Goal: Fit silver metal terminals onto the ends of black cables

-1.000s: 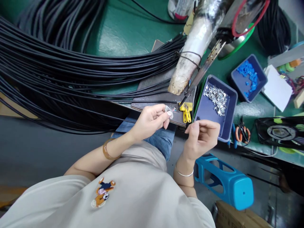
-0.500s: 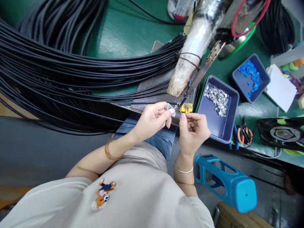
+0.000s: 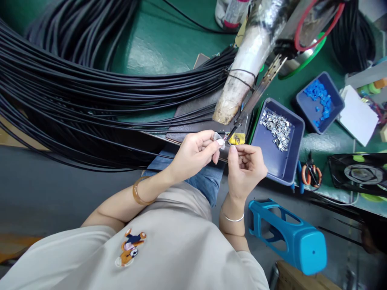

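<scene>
My left hand (image 3: pixel 196 155) is closed in a pinch around the end of a black cable (image 3: pixel 160 154), with a crumpled white wrapping (image 3: pixel 219 140) at the fingertips. Thin wire ends stick out there, too small to make out well. Thumb and forefinger of my right hand (image 3: pixel 246 169) pinch a thin solder wire close beside them, the other fingers curled. Between the hands, the dark tip of a mounted soldering iron (image 3: pixel 249 104) points down at the wire ends. A stained yellow sponge (image 3: pixel 238 138) lies just behind my right fingertips.
Bundled black cables (image 3: pixel 115 90) cover the left of the green bench. A wrapped white tube (image 3: pixel 238 80) slants above the hands. To the right stand a bin of metal pieces (image 3: pixel 272 161), a bin of blue parts (image 3: pixel 328 114), orange-handled cutters (image 3: pixel 311 174) and a fan (image 3: pixel 363 173).
Both hands keep nearly the same pose, with only tiny shifts at the fingertips near the iron tip. The whole view has moved slightly.
</scene>
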`<state>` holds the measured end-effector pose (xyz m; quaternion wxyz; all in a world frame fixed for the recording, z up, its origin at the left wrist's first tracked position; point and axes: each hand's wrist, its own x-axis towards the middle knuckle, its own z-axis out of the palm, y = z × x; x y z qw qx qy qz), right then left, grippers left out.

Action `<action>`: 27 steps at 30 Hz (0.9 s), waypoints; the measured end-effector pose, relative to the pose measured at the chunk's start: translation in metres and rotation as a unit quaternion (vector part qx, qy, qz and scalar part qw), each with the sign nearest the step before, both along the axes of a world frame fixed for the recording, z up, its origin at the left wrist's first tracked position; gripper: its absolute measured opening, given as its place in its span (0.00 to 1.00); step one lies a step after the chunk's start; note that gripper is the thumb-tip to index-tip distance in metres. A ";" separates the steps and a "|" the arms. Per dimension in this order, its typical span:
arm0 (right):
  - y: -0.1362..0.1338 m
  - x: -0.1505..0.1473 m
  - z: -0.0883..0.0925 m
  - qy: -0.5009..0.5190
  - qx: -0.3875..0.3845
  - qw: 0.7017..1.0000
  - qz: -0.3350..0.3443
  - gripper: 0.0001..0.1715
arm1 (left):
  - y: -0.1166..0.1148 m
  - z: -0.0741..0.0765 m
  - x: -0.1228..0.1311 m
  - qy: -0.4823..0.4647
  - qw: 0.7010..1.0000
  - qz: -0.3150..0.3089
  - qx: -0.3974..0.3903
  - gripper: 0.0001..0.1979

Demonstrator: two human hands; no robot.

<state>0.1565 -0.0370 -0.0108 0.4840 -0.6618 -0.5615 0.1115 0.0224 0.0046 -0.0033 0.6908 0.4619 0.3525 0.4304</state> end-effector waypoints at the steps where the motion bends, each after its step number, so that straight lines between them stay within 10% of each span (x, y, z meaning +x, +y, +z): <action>1: 0.000 0.000 0.000 0.003 0.002 1.000 0.002 0.09 | 0.000 0.000 0.000 0.000 1.000 0.001 0.000 0.20; 27: -0.002 -0.003 0.000 0.033 0.089 0.994 -0.047 0.10 | -0.001 -0.003 -0.007 -0.005 0.999 -0.001 -0.035 0.20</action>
